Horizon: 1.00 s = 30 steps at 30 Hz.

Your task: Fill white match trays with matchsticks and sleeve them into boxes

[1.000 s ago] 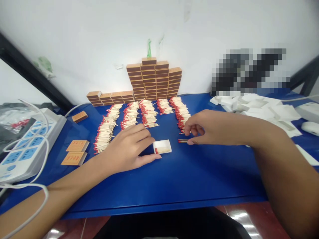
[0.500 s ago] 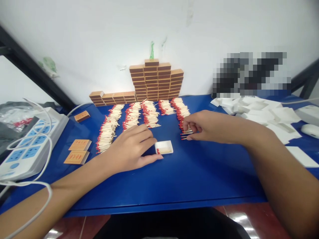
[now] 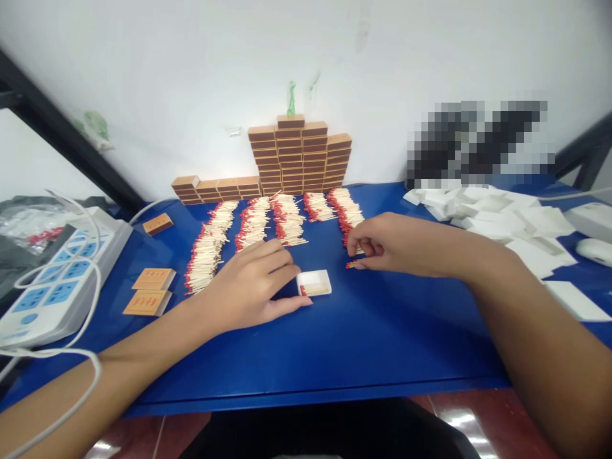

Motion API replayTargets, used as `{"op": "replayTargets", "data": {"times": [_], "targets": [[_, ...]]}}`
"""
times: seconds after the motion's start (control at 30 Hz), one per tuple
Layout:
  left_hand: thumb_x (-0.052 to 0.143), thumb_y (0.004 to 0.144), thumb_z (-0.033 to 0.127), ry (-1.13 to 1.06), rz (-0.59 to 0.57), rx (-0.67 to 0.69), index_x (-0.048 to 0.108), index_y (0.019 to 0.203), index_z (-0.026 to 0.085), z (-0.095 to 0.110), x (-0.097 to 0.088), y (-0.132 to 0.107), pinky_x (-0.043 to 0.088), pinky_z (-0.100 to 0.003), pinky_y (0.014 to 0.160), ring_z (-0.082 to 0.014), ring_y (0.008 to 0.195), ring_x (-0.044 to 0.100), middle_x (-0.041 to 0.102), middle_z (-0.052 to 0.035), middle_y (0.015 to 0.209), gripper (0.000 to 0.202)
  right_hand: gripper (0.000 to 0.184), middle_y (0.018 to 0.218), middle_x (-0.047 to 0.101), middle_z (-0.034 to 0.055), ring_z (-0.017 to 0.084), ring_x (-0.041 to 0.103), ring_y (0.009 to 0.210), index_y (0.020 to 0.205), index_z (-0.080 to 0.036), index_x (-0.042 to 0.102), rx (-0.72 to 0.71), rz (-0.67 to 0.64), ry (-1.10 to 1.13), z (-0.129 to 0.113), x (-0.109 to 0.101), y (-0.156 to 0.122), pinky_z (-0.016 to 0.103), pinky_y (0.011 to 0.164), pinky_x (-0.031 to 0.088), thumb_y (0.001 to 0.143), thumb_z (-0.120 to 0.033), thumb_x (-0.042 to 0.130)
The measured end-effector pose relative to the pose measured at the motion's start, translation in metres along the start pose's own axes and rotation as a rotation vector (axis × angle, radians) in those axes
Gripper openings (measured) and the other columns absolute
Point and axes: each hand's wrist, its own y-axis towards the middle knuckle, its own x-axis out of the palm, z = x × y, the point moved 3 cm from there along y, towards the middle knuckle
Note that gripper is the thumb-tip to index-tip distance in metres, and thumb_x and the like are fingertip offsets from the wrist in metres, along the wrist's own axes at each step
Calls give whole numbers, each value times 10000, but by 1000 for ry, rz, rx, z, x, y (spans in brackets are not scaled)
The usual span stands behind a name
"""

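My left hand steadies a small white matchbox tray, its thumb and forefinger closed against the tray's left end. A few red-tipped matches lie in the tray along its front side. At the lower end of the rightmost row of matches, my right hand is closed in a pinch. A little bunch of matches shows at its thumb and fingertips, red heads to the left. Its curled fingers hide part of that row. Other match rows lie beyond and left of my left hand.
Closed matchboxes are stacked against the wall. Two orange matchbox sleeves and one brown matchbox lie left. White trays are heaped at the right. A power strip with a white cable stands by my left forearm.
My right fingers have drawn closer together, gathering the loose matches at the row's lower end into a small bunch. My left hand and the tray have stayed put.
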Motion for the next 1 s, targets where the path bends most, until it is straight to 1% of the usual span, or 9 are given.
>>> {"op": "replayTargets", "data": {"times": [0.13, 0.3, 0.4, 0.53, 0.7, 0.77, 0.87, 0.93, 1.0], "targets": [[693, 1021, 469, 1, 6, 1, 743, 1054, 137, 0, 0, 0, 592, -390, 822, -241, 888, 677, 727, -102, 917, 337, 221, 856, 746, 56, 200, 642, 707, 861, -221, 762, -22, -31, 26, -5, 0, 1, 319, 616, 423, 908, -423, 686], [691, 1020, 477, 9, 6, 6, 746, 1052, 130, 0, 0, 0, 587, -387, 822, -244, 889, 675, 720, -100, 909, 353, 174, 861, 749, 47, 194, 640, 729, 874, -222, 763, -66, -7, -1, -6, 3, 3, 321, 639, 433, 915, -358, 662], [692, 1020, 481, 12, 12, 10, 748, 1042, 124, 0, 0, 0, 584, -390, 817, -244, 886, 672, 720, -102, 911, 362, 173, 870, 745, 38, 191, 630, 736, 877, -225, 756, -91, 12, -10, -4, 7, 8, 322, 643, 422, 926, -358, 658], [687, 1024, 481, 7, 6, 7, 751, 1051, 128, 0, 0, 0, 583, -387, 822, -239, 886, 671, 724, -100, 911, 359, 175, 843, 730, 19, 182, 611, 713, 919, -237, 759, -106, 18, 36, -5, 14, 14, 315, 633, 405, 943, -376, 655], [676, 1030, 482, 13, -14, -4, 757, 1037, 127, 0, 0, 0, 578, -379, 810, -239, 887, 668, 721, -100, 905, 363, 198, 901, 721, 43, 181, 600, 760, 988, -216, 751, -140, 83, 80, -12, 19, 18, 306, 662, 416, 975, -366, 623], [674, 1030, 483, 13, -13, -1, 759, 1035, 122, -1, 0, 0, 579, -382, 813, -240, 886, 666, 721, -104, 905, 371, 223, 877, 712, 38, 179, 586, 737, 1004, -218, 739, -130, 91, 90, -11, 18, 18, 306, 647, 405, 975, -415, 638], [670, 1030, 496, 16, -10, 3, 760, 1036, 119, -1, 0, 1, 579, -382, 814, -240, 883, 665, 720, -104, 902, 387, 268, 823, 706, 24, 178, 582, 696, 992, -229, 727, -77, 38, 102, -5, 17, 17, 308, 614, 382, 962, -487, 660], [671, 1029, 501, 17, -7, 4, 764, 1031, 117, -2, 1, 1, 577, -381, 810, -242, 880, 666, 717, -104, 896, 396, 254, 817, 714, 26, 180, 590, 688, 953, -230, 722, -51, 3, 99, -2, 17, 17, 312, 610, 376, 965, -474, 651], [674, 1027, 498, 15, -12, -2, 767, 1029, 115, -2, 1, 0, 575, -381, 805, -244, 877, 665, 716, -105, 892, 395, 236, 836, 724, 37, 186, 598, 696, 925, -226, 715, -48, -3, 86, -1, 17, 17, 318, 622, 376, 974, -441, 631]]}}
